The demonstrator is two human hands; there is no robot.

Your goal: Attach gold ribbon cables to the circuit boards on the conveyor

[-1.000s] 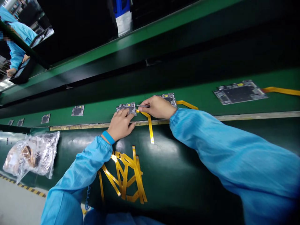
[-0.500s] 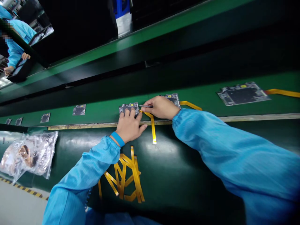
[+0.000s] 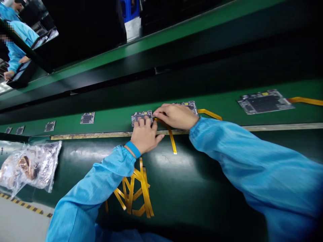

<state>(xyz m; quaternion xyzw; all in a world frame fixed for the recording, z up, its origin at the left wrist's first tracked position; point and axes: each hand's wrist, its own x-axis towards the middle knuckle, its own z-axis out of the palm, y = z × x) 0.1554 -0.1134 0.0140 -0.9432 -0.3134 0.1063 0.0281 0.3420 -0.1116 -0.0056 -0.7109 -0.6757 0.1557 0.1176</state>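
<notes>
My left hand (image 3: 144, 135) lies with spread fingers on a dark circuit board (image 3: 136, 115), holding it down against the green belt (image 3: 113, 121). At the board's right edge, my right hand (image 3: 175, 116) is closed in a pinch. A thin grey tool showed between its fingers a moment ago; now the fingers mostly hide it. A yellow-orange ribbon cable (image 3: 172, 143) runs from that edge, under my right hand and over the metal rail. Behind my right hand is another board (image 3: 193, 107), with its own ribbon cable (image 3: 209, 113).
Loose ribbon cables (image 3: 143, 188) lie in a pile on the near green surface. A clear plastic bag (image 3: 32, 166) rests at the left. More boards (image 3: 87, 118) line the belt, and a large one (image 3: 266, 102) with a cable sits right. A co-worker's blue sleeve (image 3: 15, 55) shows far left.
Both hands and the boards have shifted slightly right. The ribbon cable's free end has swung right. My right fingers have closed in on the board's edge, covering the grey tool.
</notes>
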